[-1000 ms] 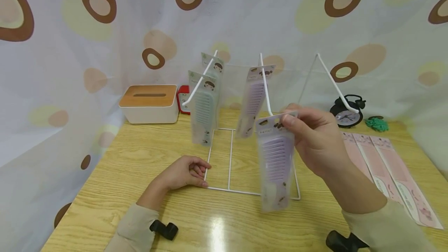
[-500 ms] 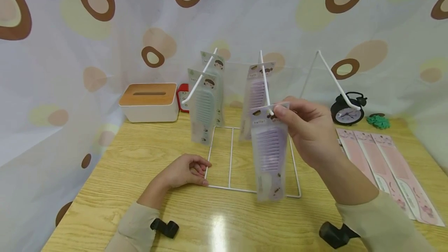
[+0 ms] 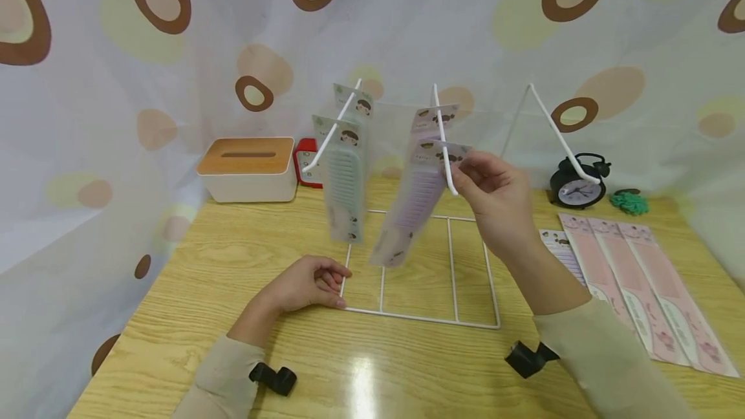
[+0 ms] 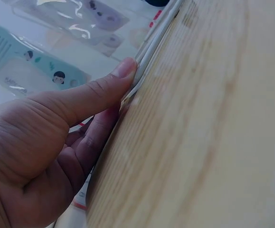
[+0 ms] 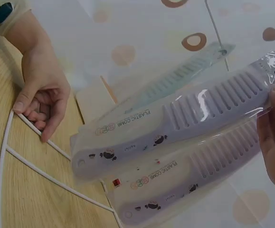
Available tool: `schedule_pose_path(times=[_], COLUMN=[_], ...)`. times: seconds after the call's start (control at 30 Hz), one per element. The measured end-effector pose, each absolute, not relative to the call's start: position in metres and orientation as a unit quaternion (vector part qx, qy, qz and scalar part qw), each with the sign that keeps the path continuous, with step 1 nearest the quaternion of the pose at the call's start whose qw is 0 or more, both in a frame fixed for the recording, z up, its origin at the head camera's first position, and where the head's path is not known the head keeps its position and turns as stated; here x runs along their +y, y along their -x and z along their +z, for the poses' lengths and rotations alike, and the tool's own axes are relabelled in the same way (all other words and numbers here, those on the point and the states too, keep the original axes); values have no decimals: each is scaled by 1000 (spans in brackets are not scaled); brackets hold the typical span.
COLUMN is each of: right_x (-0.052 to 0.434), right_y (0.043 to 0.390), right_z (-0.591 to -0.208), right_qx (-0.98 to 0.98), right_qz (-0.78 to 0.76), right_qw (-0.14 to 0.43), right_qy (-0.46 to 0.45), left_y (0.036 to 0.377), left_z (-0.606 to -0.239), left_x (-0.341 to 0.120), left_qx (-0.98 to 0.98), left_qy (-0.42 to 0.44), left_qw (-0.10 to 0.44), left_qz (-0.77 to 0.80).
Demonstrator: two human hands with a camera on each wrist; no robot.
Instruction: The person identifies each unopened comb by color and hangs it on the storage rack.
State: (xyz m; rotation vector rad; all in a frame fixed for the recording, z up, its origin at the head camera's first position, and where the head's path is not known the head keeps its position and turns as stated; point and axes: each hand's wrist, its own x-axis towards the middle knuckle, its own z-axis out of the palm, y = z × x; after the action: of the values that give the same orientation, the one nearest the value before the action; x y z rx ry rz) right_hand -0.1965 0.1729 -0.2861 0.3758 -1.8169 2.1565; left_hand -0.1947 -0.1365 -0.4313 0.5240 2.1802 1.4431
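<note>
A white wire rack (image 3: 419,319) with three sloping hooks stands on the wooden table. My right hand (image 3: 460,170) pinches the top card of a purple comb pack (image 3: 416,205) on the middle hook (image 3: 442,141); the pack hangs tilted, its bottom swung left. A second purple pack (image 3: 431,118) hangs behind it on that hook. Two green comb packs (image 3: 343,193) hang on the left hook. My left hand (image 3: 332,290) grips the rack's front left corner, thumb pressed on the wire (image 4: 156,33). The right wrist view shows both purple packs (image 5: 184,121) close together.
Several pink comb packs (image 3: 640,277) lie flat on the table at the right. At the back stand a tissue box (image 3: 247,170), a red clock (image 3: 304,163), a black alarm clock (image 3: 579,183) and a green bundle (image 3: 627,202). The right hook (image 3: 561,138) is bare.
My right hand carried the purple pack up and back onto the middle hook, and its lower end swung left. The left hand stayed on the rack's corner.
</note>
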Motion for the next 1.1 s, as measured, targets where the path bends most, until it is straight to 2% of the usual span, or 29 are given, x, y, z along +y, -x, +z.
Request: schedule_pose_path(times=[0.27, 0.53, 0.87, 1.1], right_x=[180, 188, 224, 258], right_y=[215, 219, 215, 213], right_z=[-291, -288, -299, -317], right_qx=[-588, -592, -671, -767], right_qz=[781, 773, 692, 594], right_qw=[150, 154, 112, 88], right_qy=[-146, -166, -242, -226], left_y=[194, 196, 196, 195], left_z=[-432, -434, -435, -433], left_x=[-135, -136, -138, -137], left_qx=[793, 793, 793, 792], left_qy=[-189, -189, -191, -189], left_qw=[236, 236, 234, 238], left_qz=[529, 529, 529, 529])
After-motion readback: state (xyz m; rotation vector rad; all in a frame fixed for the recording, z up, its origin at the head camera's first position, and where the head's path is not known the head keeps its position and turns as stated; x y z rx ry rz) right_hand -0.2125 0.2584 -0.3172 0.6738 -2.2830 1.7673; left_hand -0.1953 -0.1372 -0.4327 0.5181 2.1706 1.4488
